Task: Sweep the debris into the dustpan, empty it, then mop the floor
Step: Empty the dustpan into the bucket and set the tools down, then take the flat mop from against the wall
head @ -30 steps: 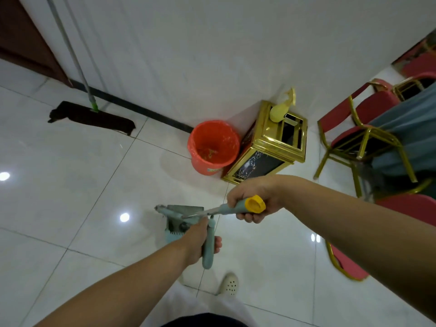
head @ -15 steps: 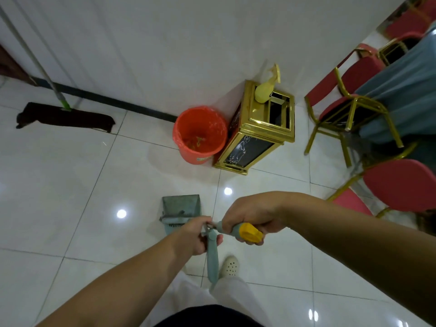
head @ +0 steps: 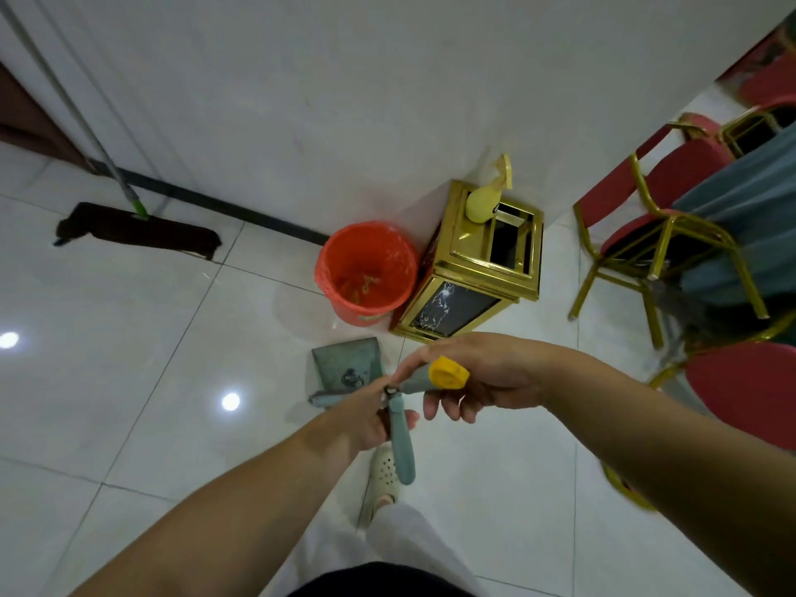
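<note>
One round orange bucket [head: 366,273] held yellowish scraps. Our left hand [head: 370,413] gripped the teal dustpan handle [head: 401,441]; our right hand [head: 478,381] loosely held the yellow-capped broom handle [head: 435,374].

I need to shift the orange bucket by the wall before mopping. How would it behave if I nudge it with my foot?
The orange bucket looks like thin plastic holding only a few scraps, so it is probably light and should slide easily on the glossy tiled floor. Pushed high near the rim it might tip. It stands close against the gold bin, which may block it.
</note>
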Demonstrator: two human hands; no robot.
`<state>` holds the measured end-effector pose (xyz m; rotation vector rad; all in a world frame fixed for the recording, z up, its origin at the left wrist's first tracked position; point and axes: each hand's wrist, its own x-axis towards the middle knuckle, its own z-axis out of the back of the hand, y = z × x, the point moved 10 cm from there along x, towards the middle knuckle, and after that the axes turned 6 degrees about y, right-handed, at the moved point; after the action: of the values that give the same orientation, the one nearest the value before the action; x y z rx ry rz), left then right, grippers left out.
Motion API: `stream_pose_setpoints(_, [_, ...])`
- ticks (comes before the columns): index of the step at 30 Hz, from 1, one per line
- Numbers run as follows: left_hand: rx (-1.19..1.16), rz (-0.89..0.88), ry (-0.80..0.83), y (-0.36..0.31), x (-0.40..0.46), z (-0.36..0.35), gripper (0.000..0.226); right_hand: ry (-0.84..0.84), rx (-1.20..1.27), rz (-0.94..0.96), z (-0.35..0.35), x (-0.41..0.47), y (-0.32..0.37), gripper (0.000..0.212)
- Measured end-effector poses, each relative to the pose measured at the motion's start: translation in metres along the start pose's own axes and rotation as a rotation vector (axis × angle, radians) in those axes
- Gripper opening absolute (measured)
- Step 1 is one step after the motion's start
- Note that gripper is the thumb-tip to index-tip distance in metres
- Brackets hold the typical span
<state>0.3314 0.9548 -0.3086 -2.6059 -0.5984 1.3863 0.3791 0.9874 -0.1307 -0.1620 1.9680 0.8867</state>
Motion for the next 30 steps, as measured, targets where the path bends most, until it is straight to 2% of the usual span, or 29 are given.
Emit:
stream_pose_setpoints(4, [-0.007, 0.031, -0.048, -0.008, 0.02, -0.013, 0.048, -0.001, 0.014, 0.059, 0.042, -0.008, 0.006, 0.03])
stream_pose_setpoints(15, [-0.149, 0.008, -0.129, -0.027, 0.044, -0.049, 0.045, 0.047, 0.002, 0.205, 0.101, -0.016, 0.031, 0.029])
stream_pose_setpoints(20, [-0.172, -0.023, -0.134, -0.035, 0.041, -0.049, 0.044, -0.067, -0.104, 0.257, 0.121, -0.013, 0.048, 0.031])
stream_pose_setpoints(23, [-0.075, 0.004, -0.13, -0.036, 0.033, -0.049, 0.046, -0.177, -0.165, 0.273, 0.13, -0.011, 0.063, 0.026])
stream_pose_setpoints(27, [0.014, -0.018, -0.21, -0.051, 0.007, -0.033, 0.03, -0.244, -0.331, 0.293, 0.127, -0.007, 0.096, 0.022])
stream_pose_setpoints(30, [-0.006, -0.104, -0.25, -0.077, -0.021, -0.018, 0.022, -0.18, -0.404, 0.301, 0.112, -0.001, 0.121, 0.025])
